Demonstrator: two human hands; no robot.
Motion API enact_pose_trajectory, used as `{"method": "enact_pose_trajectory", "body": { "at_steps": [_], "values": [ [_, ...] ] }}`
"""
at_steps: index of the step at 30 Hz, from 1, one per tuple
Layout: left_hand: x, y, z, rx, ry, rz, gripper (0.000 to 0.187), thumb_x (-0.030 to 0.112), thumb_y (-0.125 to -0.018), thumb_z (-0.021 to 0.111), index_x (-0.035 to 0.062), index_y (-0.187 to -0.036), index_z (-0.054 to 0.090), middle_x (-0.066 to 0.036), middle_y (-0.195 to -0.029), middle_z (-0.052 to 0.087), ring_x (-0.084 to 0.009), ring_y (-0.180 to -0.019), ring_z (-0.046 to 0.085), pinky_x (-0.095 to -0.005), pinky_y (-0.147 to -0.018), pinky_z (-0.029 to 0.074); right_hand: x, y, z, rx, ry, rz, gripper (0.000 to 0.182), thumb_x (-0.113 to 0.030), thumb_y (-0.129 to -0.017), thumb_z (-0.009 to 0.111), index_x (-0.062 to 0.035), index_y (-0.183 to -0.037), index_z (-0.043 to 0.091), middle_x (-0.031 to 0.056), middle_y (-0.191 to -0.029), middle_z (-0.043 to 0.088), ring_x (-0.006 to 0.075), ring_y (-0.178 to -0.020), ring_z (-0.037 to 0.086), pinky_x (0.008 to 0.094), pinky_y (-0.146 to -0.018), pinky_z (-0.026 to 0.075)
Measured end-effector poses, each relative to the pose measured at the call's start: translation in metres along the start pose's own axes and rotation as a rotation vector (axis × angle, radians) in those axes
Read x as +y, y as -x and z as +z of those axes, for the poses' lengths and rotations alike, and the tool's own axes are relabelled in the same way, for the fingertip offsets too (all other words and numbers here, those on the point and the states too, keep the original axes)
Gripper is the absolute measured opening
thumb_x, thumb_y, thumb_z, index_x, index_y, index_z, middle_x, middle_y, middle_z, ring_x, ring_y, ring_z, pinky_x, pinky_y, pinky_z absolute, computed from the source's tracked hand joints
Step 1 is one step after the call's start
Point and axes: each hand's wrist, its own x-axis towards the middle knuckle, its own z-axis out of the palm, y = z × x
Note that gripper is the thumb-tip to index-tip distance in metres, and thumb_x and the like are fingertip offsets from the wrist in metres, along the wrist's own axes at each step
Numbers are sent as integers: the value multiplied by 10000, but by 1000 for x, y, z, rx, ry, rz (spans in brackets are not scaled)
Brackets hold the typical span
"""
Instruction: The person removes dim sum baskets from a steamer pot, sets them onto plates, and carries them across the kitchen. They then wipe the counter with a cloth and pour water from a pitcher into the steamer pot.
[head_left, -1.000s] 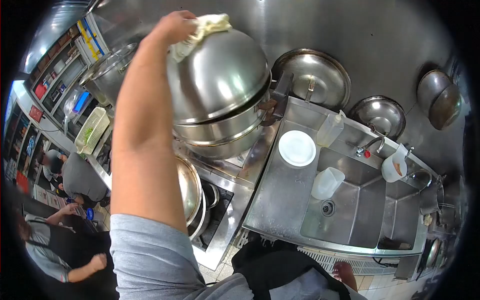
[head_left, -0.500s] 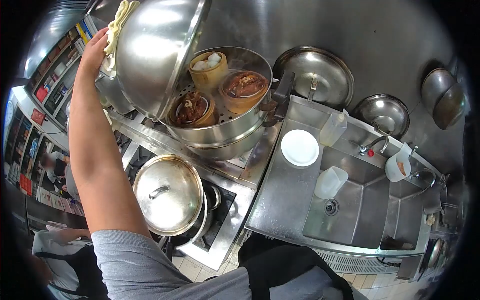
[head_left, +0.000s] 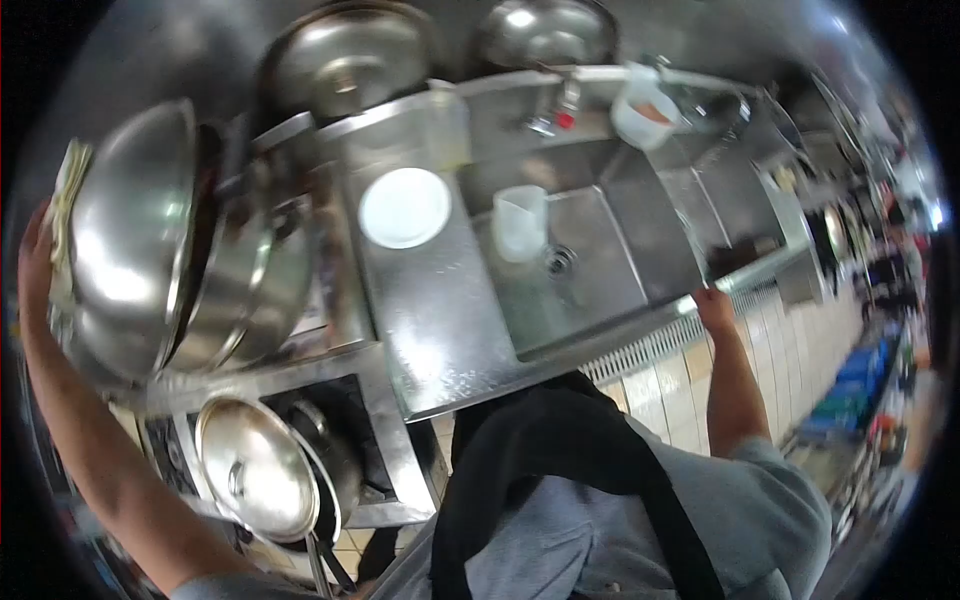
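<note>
At the far left, my left hand [head_left: 36, 245] is closed over a folded pale yellow cloth [head_left: 68, 215] at the top of a large domed steel lid [head_left: 130, 235]. The lid is tilted on its side by the steel steamer pot [head_left: 262, 290], whose inside is mostly hidden from this angle. My right hand [head_left: 713, 308] is at the front edge of the double sink [head_left: 610, 230], its fingers curled. Whatever it grips, if anything, is too blurred to make out.
A round white plate [head_left: 405, 207] lies on the steel drainboard. One white plastic jug [head_left: 521, 222] lies in the sink; another jug [head_left: 645, 115] hangs near the taps. A covered pot [head_left: 255, 465] sits on the lower burner. Two woks [head_left: 350, 60] lean behind.
The view has swung right. The lid now covers my sight of the bamboo baskets in the steamer and sits closer to it. My right hand has come into view by the sink.
</note>
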Motion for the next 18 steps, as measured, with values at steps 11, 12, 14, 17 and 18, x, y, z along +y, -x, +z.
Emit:
{"method": "enact_pose_trajectory", "body": {
  "at_steps": [11,12,14,17,18],
  "values": [
    [163,21,51,-175,-489,-283,402,211,-933,552,-4,-1270,595,-228,-1257,598,-337,-1088,602,-410,-908,498,31,-44,12,31,32,-70,467,-338,-812,704,-42,-1166,631,220,-1166,637,372,-1132,585,433,-980,449],
    [163,19,52,-213,-497,-363,399,201,-937,546,-2,-1278,589,-227,-1241,605,-343,-1070,606,-416,-887,503,19,-45,8,-30,43,-63,474,-341,-814,701,-43,-1174,620,223,-1160,637,375,-1124,588,438,-973,454],
    [176,26,62,-136,-448,-404,407,201,-940,545,2,-1293,578,-223,-1241,606,-345,-1068,605,-418,-880,505,9,-61,11,-101,127,-26,467,-337,-819,696,-51,-1173,596,232,-1142,640,374,-1117,589,452,-956,459],
    [142,11,50,-101,-321,-455,446,247,-952,535,24,-1338,542,-219,-1272,587,-356,-1093,591,-434,-890,508,3,-76,10,-136,128,40,458,-324,-821,695,-55,-1174,581,241,-1104,649,379,-1094,601,455,-938,467],
    [124,3,41,-87,307,-801,465,274,-952,530,18,-1341,537,-220,-1268,588,-358,-1084,591,-440,-884,508,-1,-75,8,-110,108,11,396,-309,-823,689,-35,-1091,591,234,-1063,657,400,-1041,614,461,-904,479]
  ]
}}
